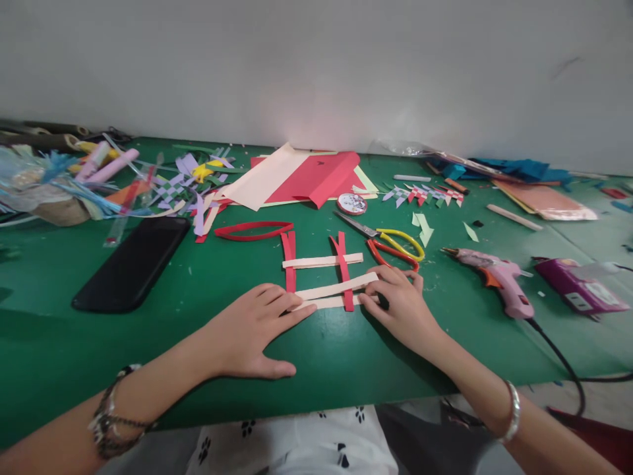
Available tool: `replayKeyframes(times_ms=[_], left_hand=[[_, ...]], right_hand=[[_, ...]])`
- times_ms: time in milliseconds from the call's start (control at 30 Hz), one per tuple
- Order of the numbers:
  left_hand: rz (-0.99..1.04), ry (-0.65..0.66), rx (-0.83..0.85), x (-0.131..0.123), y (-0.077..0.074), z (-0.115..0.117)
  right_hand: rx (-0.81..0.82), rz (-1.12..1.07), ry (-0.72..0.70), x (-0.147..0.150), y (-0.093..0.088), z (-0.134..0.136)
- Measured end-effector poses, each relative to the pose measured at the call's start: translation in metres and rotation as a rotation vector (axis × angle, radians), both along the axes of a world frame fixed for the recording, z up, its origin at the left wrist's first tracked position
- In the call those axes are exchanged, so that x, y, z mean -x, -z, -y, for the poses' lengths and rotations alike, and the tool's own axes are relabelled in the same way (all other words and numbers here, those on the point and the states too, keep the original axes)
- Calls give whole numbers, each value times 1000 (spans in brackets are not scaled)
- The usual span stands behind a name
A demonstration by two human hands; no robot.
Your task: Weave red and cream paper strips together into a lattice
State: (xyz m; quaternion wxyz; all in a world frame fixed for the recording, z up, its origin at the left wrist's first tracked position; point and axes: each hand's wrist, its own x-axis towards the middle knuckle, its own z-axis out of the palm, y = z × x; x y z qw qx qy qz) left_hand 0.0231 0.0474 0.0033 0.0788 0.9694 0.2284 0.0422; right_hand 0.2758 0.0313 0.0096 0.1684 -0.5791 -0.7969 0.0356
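Note:
Cream paper strips [330,289] lie crosswise over and under two upright red paper strips [343,269], forming a loose lattice in front of me. The far cream strip [324,261] crosses both red ones. My left hand [257,326] rests with fingers stretched out over the left ends of the near strips, thumb apart. At the other side, my right hand [398,300] pinches the right end of a cream strip between thumb and fingers. A folded red paper strip [253,230] lies beyond the left hand. Scissors [383,239] with yellow and red handles lie just past the right hand.
On the green table [326,376], a black phone [133,264] lies left. Right are a pink glue gun [494,274] with a cord and a purple device [581,284]. Red and cream paper sheets [309,175], a round tin [351,203] and woven paper pieces [425,194] lie at the back.

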Motion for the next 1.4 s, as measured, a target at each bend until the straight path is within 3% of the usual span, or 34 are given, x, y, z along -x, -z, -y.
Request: replayKeyframes(times_ms=[233, 333, 433, 533, 633, 800, 1400], left_hand=[[-4, 12, -20, 1, 1, 0], [-5, 14, -20, 1, 1, 0], [8, 12, -21, 1, 2, 0], [17, 9, -25, 1, 2, 0], [19, 11, -25, 1, 3, 0], [32, 8, -12, 1, 4, 0], [34, -5, -27, 1, 4, 1]], right_hand=[[-125, 40, -6, -2, 7, -2], [-360, 88, 3, -6, 2, 3], [-537, 145, -174, -7, -6, 8], [-314, 185, -379, -3, -10, 7], [-93, 153, -344, 0, -9, -1], [102, 51, -362, -4, -9, -13], [157, 1, -491, 14, -8, -27]])
